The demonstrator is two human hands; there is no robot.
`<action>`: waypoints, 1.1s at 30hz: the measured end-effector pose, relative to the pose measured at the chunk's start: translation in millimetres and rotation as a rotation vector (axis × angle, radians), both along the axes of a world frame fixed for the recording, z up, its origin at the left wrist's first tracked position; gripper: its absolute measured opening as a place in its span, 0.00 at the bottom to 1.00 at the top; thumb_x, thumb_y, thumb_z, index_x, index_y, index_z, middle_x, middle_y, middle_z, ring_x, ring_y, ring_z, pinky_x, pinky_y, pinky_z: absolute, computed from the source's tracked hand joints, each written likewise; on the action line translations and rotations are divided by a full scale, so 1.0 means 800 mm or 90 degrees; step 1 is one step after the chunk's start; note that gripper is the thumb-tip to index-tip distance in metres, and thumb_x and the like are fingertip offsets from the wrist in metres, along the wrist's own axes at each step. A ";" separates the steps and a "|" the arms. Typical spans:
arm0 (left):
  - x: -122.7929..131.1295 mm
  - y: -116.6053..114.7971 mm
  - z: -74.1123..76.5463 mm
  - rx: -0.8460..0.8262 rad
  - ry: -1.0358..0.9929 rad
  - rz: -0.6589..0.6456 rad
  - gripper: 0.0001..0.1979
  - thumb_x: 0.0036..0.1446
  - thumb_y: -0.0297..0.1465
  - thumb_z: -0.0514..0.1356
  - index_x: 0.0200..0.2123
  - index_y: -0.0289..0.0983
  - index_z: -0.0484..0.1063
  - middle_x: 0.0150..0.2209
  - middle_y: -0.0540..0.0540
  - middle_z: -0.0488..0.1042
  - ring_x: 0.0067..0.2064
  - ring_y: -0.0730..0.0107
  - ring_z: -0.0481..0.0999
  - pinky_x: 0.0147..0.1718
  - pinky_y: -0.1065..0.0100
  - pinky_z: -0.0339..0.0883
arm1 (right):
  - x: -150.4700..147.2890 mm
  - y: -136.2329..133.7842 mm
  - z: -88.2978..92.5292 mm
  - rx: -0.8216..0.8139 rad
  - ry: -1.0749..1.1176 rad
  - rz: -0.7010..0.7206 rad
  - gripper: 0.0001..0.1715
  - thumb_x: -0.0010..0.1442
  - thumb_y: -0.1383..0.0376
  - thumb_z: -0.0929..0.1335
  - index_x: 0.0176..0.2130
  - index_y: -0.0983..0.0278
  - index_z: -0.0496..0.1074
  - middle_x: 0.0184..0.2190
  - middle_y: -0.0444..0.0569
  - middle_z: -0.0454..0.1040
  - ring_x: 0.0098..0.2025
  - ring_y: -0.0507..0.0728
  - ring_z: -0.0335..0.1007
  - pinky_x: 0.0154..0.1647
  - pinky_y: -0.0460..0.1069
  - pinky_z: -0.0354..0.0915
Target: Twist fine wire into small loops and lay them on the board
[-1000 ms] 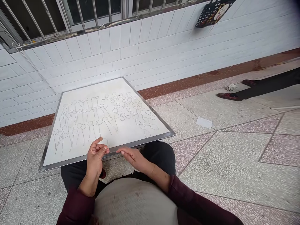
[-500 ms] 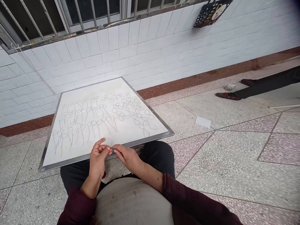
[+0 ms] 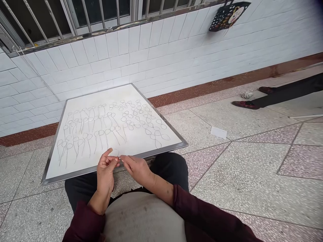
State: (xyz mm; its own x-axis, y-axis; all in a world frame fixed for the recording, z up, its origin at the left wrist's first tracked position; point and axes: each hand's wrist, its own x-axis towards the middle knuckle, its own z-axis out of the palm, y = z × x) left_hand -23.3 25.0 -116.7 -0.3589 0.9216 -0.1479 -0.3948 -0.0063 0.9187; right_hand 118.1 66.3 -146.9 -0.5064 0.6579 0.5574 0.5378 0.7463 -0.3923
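My left hand [image 3: 107,172] and my right hand [image 3: 139,168] meet fingertip to fingertip over the near edge of a white board [image 3: 141,147]. Both pinch a thin wire [image 3: 118,152]; its faint curved loop rises just above the left thumb, and the rest is hidden by fingers. On the left half of the board, several wire pieces [image 3: 78,142] lie in rows, each a small loop with a long tail. Twisted, figure-eight-like wire loops [image 3: 136,118] are spread over the right half.
The grey-framed board stands over my knees, near a white tiled wall [image 3: 161,67] with a barred window above. A patterned bag [image 3: 225,18] hangs there. White paper [image 3: 218,132] lies on the floor at right, near another person's legs [image 3: 282,94].
The fingertips of both hands have shifted very slightly while still pinching the wire. The pieces on the board lie as before.
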 end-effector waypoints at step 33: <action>-0.007 0.000 -0.004 0.015 0.013 0.075 0.22 0.48 0.31 0.69 0.47 0.37 0.72 0.26 0.53 0.73 0.31 0.73 0.74 0.38 0.67 0.69 | 0.009 0.001 -0.010 0.059 -0.064 0.048 0.10 0.69 0.69 0.60 0.41 0.64 0.70 0.28 0.46 0.72 0.31 0.52 0.68 0.30 0.45 0.60</action>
State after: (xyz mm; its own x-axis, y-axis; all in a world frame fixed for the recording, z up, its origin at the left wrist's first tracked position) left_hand -28.7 24.8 -119.6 -0.4679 0.8759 -0.1176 -0.3707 -0.0737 0.9258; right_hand 125.3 67.4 -155.2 -0.6089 0.5643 0.5575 0.5124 0.8163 -0.2667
